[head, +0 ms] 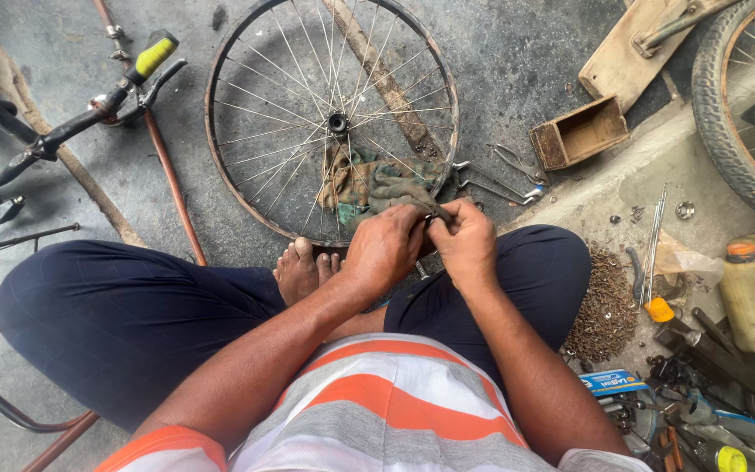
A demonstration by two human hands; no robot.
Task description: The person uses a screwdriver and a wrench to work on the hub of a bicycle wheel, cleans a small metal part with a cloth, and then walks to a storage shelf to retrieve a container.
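Observation:
A bare bicycle wheel [246,52] with thin spokes and a black hub [337,122] lies flat on the concrete floor ahead of my crossed legs. Both hands meet at its near rim. My left hand [384,249] and my right hand [465,243] are closed together on the rim and a small dark part between the fingers; what that part is, I cannot tell. A greenish rag [377,183] lies under the spokes just beyond my hands. My bare foot [301,269] rests left of them.
Bicycle handlebars [89,114] with a yellow grip at left. Spanners and pliers [504,175] lie right of the wheel, beside a small wooden box [580,133]. A tyred wheel [736,114] at top right. A pile of small metal parts [606,310], bottles and tools at right.

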